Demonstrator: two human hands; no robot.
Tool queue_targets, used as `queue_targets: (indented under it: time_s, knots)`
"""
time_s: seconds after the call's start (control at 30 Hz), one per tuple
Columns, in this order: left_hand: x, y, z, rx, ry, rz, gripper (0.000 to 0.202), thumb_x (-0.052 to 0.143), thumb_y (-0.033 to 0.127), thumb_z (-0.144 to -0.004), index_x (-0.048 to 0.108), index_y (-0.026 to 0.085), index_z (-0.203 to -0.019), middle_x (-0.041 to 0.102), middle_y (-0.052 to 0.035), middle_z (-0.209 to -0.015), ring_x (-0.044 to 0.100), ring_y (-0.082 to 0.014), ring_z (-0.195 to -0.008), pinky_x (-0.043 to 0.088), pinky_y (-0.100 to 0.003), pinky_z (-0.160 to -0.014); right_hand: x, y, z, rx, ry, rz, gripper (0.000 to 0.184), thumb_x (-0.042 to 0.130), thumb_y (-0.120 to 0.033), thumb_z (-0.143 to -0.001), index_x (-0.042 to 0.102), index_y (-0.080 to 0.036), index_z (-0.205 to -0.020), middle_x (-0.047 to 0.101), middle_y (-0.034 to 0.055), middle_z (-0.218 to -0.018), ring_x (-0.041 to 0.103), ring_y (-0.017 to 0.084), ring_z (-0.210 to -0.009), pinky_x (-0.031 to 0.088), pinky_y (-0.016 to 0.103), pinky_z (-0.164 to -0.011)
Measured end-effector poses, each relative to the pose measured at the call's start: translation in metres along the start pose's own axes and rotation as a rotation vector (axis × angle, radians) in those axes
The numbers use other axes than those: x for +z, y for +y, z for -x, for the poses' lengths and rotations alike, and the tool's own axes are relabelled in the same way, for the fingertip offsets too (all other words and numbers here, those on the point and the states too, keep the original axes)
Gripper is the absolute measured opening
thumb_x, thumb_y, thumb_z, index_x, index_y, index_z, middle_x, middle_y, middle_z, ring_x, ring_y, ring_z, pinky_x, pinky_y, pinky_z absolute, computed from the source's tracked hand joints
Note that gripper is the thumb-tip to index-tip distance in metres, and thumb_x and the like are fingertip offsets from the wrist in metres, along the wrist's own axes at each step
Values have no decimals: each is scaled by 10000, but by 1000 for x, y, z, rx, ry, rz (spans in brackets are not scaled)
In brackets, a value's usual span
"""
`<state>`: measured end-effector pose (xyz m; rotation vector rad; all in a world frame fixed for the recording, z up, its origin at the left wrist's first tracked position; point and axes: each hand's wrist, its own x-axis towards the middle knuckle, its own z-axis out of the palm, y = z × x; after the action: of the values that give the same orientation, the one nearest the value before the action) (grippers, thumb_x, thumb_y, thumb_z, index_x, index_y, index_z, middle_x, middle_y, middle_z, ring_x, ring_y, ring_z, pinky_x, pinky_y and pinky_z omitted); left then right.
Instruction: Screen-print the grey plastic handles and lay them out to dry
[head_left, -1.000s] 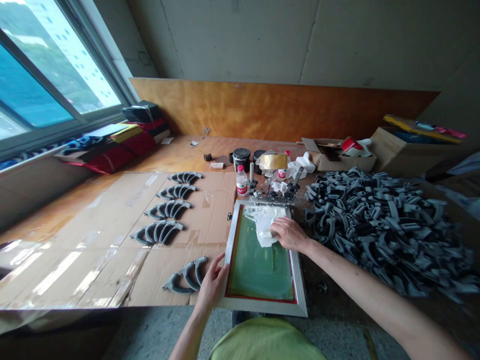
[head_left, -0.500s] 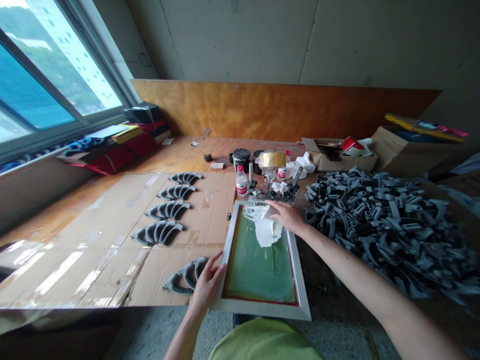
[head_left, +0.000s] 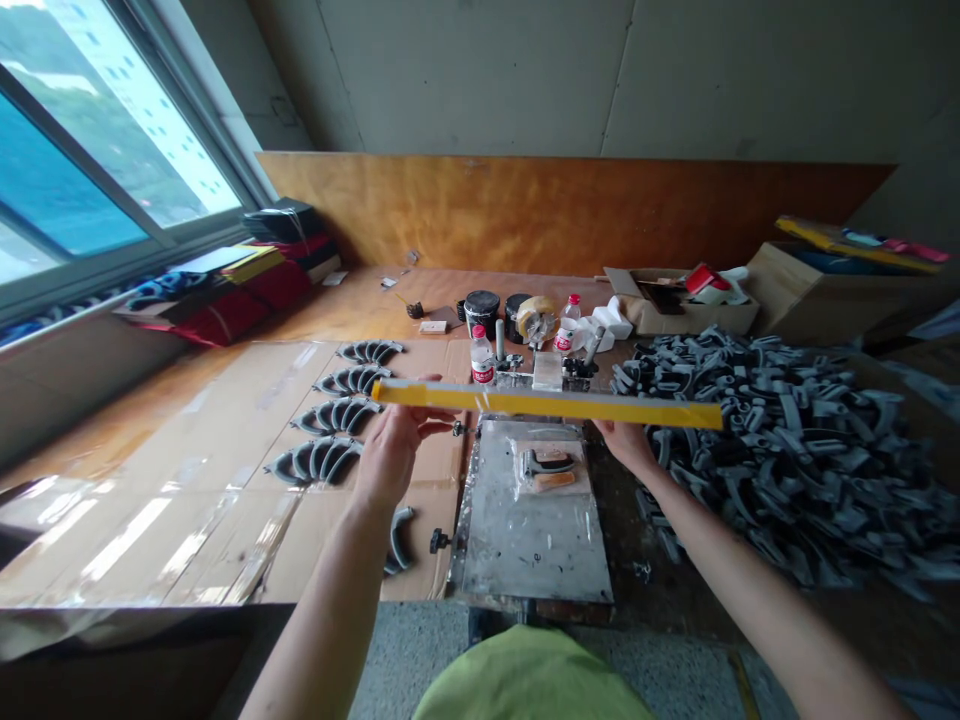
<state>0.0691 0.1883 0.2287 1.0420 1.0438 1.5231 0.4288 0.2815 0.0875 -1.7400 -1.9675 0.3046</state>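
Observation:
A screen-printing frame [head_left: 540, 402] is raised and seen edge-on, with yellow tape along its near edge. My left hand [head_left: 394, 445] grips it near the left end, its fingers on either side of the edge. Under the right part, my right hand [head_left: 628, 445] holds it too; its fingers are mostly hidden behind the frame. Below lies the grey metal base plate [head_left: 532, 550], with a small jig pad carrying a curved grey handle-like part [head_left: 550, 463]. Metal hinge clamps [head_left: 510, 362] stand at the back of the plate.
Rows of curved grey parts [head_left: 315, 462] lie on the cardboard [head_left: 202, 500] to the left. A large heap of grey parts [head_left: 780, 460] covers the right side. Bottles [head_left: 481, 358], a black-lidded tub [head_left: 482, 312] and a tape roll [head_left: 536, 320] stand behind. A black knob [head_left: 439, 540] juts from the plate's left.
The frame has gone from lying flat to raised edge-on, uncovering the plate and the part. My left hand has moved up and forward; my right hand has shifted right, under the frame.

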Motion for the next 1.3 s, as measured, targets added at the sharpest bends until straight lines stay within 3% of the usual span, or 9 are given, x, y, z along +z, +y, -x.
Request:
queue_targets:
  time_s: [0.1,0.2,0.43,0.9,1.1,1.3]
  knots:
    - [12,9,-16,24,-13,-1,496,485,619,-885,625,143,-894,712,-78,-814,670,-194,-810,521,-306,-711,28,0,29,-16,-90,-133,200,571,-294,-885,608,-173,-1041,685,67,-925,653,200,-837,505,316,-775]
    - [15,11,-21,44,17,8,493,481,625,-886,612,152,-933,711,-60,-787,675,-186,-814,517,-294,-713,41,-14,48,-123,-166,-147,241,617,-281,-872,594,-180,-1089,680,84,-1023,646,209,-967,493,336,-862]
    - [16,9,-19,47,33,19,504,506,632,-871,616,143,-931,705,-53,-777,668,-181,-807,519,-298,-714,37,-30,55,-184,-217,-97,266,644,-238,-861,591,-180,-1114,675,85,-1074,636,221,-1002,482,350,-891]
    - [19,12,-15,9,26,25,468,572,630,-827,624,175,-923,721,-58,-830,670,-173,-803,535,-282,-709,39,-5,53,-197,-183,-119,258,625,-272,-859,611,-199,-1106,664,74,-1019,615,234,-989,474,360,-890]
    - [14,5,-9,13,79,-8,437,599,593,-832,585,218,-1056,736,-37,-861,678,-175,-808,544,-288,-713,34,22,28,-98,-171,-155,237,624,-192,-842,641,-181,-1078,672,76,-1008,622,204,-955,463,331,-890]
    - [-1,-24,10,-66,242,-53,535,620,550,-835,571,238,-1268,730,-14,-830,668,-163,-821,557,-262,-724,32,61,-27,91,-128,-214,171,600,-136,-830,685,-194,-967,681,25,-820,626,186,-825,453,293,-818]
